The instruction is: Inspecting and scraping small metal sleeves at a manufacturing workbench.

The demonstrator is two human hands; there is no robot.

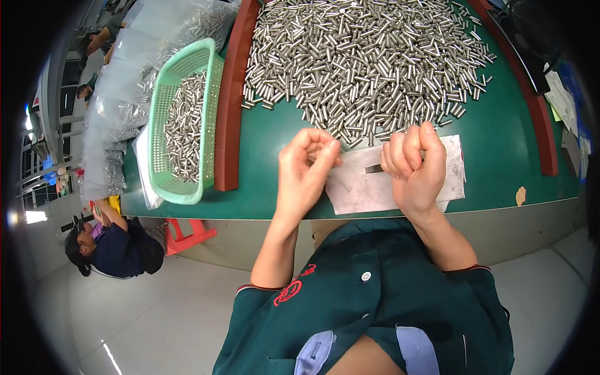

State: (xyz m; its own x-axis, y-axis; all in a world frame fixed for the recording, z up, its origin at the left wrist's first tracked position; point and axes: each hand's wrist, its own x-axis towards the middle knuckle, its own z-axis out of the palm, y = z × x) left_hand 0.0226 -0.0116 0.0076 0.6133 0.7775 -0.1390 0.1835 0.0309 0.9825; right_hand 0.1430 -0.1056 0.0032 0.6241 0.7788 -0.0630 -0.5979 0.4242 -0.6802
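A big spread of short, shiny metal pins (369, 62) fills the top centre of the frame, lying loose in all directions on a green counter (259, 165), with a few strays along its lower edge. Just below it, right of the middle, lies a stained whitish cloth (356, 192). Over the cloth's right part is the right hand (417, 164), its fingers folded in toward the palm; a small dark strip (374, 169) shows just beside them, and I cannot tell whether the hand grips it. The left hand (305, 169), near the centre by the cloth's left edge, has curled fingers with the thumb close to the index finger; whether anything is held there I cannot tell.

Reddish-brown rails flank the spread, a left rail (230, 125) and a right rail (539, 125). Beyond the left one, a pale green perforated basket (181, 197) contains more pins. Clear plastic bags (140, 56) line the upper left. At lower left, a seated person in dark clothing (128, 253) is beside a red stool (187, 237).
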